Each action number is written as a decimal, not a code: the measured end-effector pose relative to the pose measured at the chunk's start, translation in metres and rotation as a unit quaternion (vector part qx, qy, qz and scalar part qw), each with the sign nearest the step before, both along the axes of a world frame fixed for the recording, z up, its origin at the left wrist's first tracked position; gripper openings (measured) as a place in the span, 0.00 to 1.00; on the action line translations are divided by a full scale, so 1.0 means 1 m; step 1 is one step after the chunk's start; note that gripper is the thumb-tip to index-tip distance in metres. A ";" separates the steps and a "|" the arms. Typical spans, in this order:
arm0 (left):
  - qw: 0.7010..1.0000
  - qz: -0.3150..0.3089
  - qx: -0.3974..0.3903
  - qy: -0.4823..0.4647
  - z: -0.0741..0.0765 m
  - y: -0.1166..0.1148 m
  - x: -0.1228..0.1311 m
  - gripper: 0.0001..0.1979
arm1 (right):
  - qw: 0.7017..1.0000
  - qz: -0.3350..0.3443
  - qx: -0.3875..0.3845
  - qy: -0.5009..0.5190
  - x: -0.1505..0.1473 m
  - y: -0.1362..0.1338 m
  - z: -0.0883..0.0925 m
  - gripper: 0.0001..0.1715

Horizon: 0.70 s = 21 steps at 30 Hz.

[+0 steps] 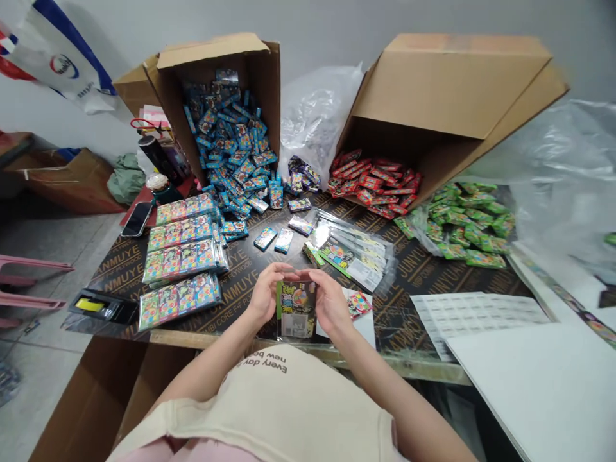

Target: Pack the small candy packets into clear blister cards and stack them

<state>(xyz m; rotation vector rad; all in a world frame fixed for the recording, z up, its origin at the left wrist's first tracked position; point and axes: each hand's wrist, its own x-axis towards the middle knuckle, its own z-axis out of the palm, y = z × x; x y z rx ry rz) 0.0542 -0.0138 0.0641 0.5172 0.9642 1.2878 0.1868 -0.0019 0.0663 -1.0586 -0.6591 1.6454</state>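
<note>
Two hands meet at six o'clock above the plywood board [423, 276], the left hand [262, 292] and the right hand [332, 301] pinching the side edges of one printed packet [296, 309], with the fingers curled over its top edge. That edge hold looks sound: it leaves most of the front uncovered and keeps the packet square, while a light pinch should spare the film from creasing. Four long packet strips [180, 301] lie in a column at nine o'clock. Two cardboard cartons lie tipped open, the blue carton [231, 83] at eleven o'clock spilling blue packets [226, 141], and the red carton [447, 96] at one o'clock spilling red packets [373, 183]; both heaps are too dense to count. Green packets [466, 224] form a third uncountable heap at two o'clock, at least four loose blue packets [265, 238] sit at twelve, and one phone [137, 218] lies at ten
</note>
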 end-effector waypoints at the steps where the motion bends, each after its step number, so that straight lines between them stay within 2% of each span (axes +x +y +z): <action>1: 0.999 0.007 0.012 0.031 0.002 -0.001 -0.003 0.10 | 1.000 0.010 0.004 0.000 0.003 0.001 0.001 0.06; 3: 0.988 0.019 0.069 0.139 0.010 -0.004 -0.010 0.07 | 0.999 0.021 0.025 -0.026 0.010 0.005 0.001 0.07; 6: 0.924 -0.007 0.186 0.333 0.022 -0.008 -0.020 0.04 | 0.985 0.020 0.111 -0.130 0.022 0.006 0.000 0.07; 8: 0.887 -0.034 0.223 0.402 0.029 -0.010 -0.026 0.04 | 0.970 0.024 0.158 -0.182 0.028 0.005 0.002 0.07; 10: 0.886 -0.051 0.208 0.412 0.032 -0.009 -0.029 0.04 | 0.963 0.037 0.174 -0.200 0.032 0.002 0.005 0.07; 15: 0.927 -0.105 0.099 0.347 0.034 0.003 -0.034 0.10 | 0.961 0.087 0.172 -0.198 0.031 0.002 0.016 0.09; 18: 0.923 -0.120 0.112 0.348 0.034 0.006 -0.034 0.06 | 0.960 0.109 0.179 -0.187 0.029 0.006 0.018 0.10; 21: 0.894 -0.113 0.181 0.393 0.036 0.002 -0.033 0.01 | 0.954 0.111 0.195 -0.199 0.031 0.006 0.019 0.11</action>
